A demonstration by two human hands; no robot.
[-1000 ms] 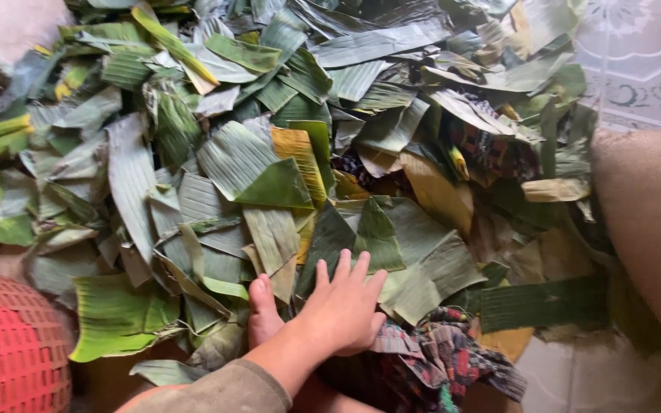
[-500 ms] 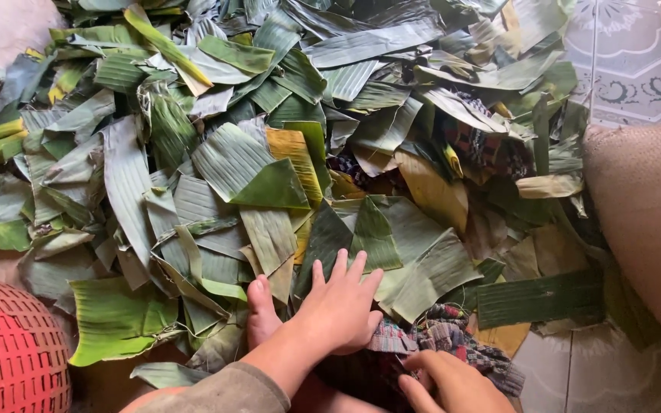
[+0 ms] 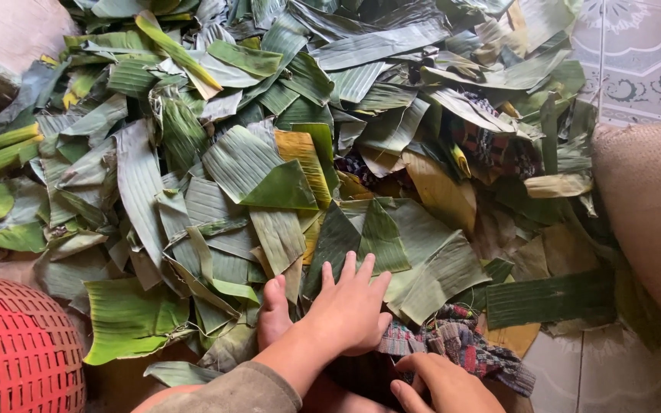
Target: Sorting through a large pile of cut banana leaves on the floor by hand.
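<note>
Leaf pile [image 3: 284,176]: a wide heap of cut banana leaves covered the floor from the near centre to the far edge; most pieces were dull green and ribbed, some yellowed or brown, many torn into rough strips and squares.
Leaf under the hand [image 3: 361,237]: a dark green piece folded to a point lay just beyond the fingertips, near centre.
Left hand [image 3: 350,310]: laid flat on the pile, palm down, fingers spread and straight, gripping nothing.
Right hand [image 3: 441,382]: at the near edge, only partly in view, fingers bent onto the patterned cloth; whether it gripped the cloth could not be told.
Patterned cloth [image 3: 460,344]: woven, multicoloured, lying under the leaves just right of the left hand.
Red basket [image 3: 17,352]: plastic mesh, at the near left corner.
Sack [image 3: 652,214]: coarse brown, on the right side.
Tiled floor [image 3: 636,61]: patterned, bare at far right.
</note>
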